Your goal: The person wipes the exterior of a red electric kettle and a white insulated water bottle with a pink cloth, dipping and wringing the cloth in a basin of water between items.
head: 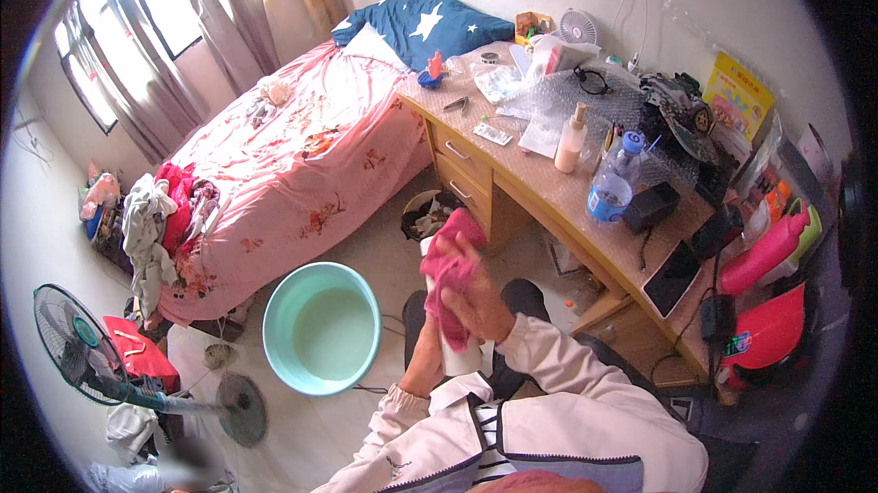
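Observation:
Before my lap, my right hand (485, 299) presses a damp-looking deep-pink cloth (454, 261) against a long white object (464, 361). That hand is slightly blurred. My left hand (422, 360) grips the white object from its left side, with its fingers mostly hidden behind the object and cloth. The cloth covers much of the white object, so its exact kind cannot be told. To the left, on the floor, stands a light-turquoise plastic basin (280, 325) with cloudy water (335, 332) in it.
Right of me runs a wooden desk (528, 188) bearing a pump bottle (571, 140), a large plastic water bottle (610, 194) and a dark-screened tablet (672, 278). A waste bin (411, 222) stands beyond my hands. A bed (288, 170) and a pedestal fan (79, 342) are at left.

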Motion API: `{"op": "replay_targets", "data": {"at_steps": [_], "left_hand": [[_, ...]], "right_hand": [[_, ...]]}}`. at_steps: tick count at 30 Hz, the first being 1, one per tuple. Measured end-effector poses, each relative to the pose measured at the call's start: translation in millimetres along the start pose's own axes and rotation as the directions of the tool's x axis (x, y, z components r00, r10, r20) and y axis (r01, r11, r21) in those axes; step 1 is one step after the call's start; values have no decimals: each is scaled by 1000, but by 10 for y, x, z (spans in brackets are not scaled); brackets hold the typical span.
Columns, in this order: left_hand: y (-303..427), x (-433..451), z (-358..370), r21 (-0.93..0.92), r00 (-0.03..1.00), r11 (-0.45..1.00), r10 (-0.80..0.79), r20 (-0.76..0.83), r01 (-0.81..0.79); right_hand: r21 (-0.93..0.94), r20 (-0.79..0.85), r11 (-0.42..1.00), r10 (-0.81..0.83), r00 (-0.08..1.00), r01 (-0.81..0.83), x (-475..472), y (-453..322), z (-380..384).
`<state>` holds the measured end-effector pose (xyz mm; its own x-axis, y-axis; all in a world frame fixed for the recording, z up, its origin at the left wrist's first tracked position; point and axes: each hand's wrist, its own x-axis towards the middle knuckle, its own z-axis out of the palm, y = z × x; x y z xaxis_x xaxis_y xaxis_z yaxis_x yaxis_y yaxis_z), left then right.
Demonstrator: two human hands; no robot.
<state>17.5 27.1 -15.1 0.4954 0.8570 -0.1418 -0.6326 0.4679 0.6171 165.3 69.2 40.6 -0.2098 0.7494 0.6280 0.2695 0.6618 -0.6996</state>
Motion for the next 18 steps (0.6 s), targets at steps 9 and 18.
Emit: {"op": "replay_targets", "data": {"at_steps": [9, 18], "left_hand": [[94, -123, -169, -125, 999, 992, -4, 49, 10], [16, -96, -46, 132, 980, 991, 60, -188, -35]], "right_hand": [[-117, 207, 977, -152, 966, 178, -576, -252, 104], [-59, 81, 998, 15, 997, -10, -172, -40, 115]]}}
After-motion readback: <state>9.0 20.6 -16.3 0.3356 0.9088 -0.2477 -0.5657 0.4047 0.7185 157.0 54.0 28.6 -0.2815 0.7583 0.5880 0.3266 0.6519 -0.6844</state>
